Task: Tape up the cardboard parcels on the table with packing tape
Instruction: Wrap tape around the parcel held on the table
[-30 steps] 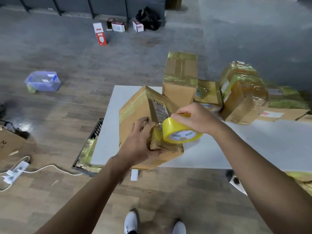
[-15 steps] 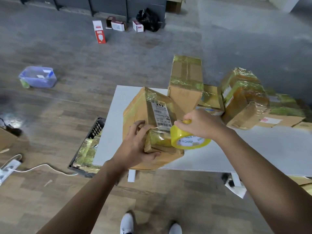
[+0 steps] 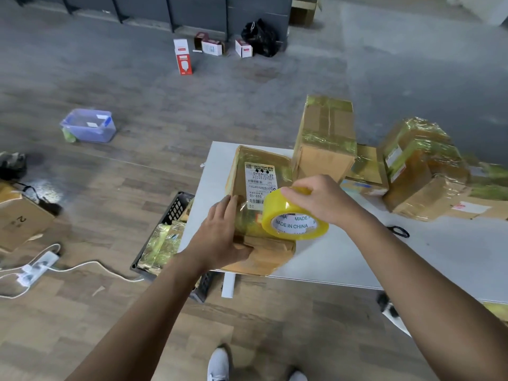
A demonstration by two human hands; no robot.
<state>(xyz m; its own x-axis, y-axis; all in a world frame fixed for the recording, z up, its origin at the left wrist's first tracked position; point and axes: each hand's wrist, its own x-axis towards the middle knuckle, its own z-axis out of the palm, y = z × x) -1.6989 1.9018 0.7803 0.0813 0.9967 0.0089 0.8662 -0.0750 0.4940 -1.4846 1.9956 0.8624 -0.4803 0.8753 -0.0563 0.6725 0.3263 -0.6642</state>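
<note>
Head view: my left hand (image 3: pixel 220 235) grips the near-left edge of the labelled parcel (image 3: pixel 258 160), which lies at the left end of the white bench (image 3: pixel 357 257). My right hand (image 3: pixel 324 199) holds the yellow packing tape roll (image 3: pixel 292 225) from above, against the parcel's top. Taped parcels (image 3: pixel 327 138) stand behind it.

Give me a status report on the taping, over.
Left grip holds the labelled parcel at the table edge. Right grip holds the yellow tape roll over its near end. Nothing in the way.
</note>
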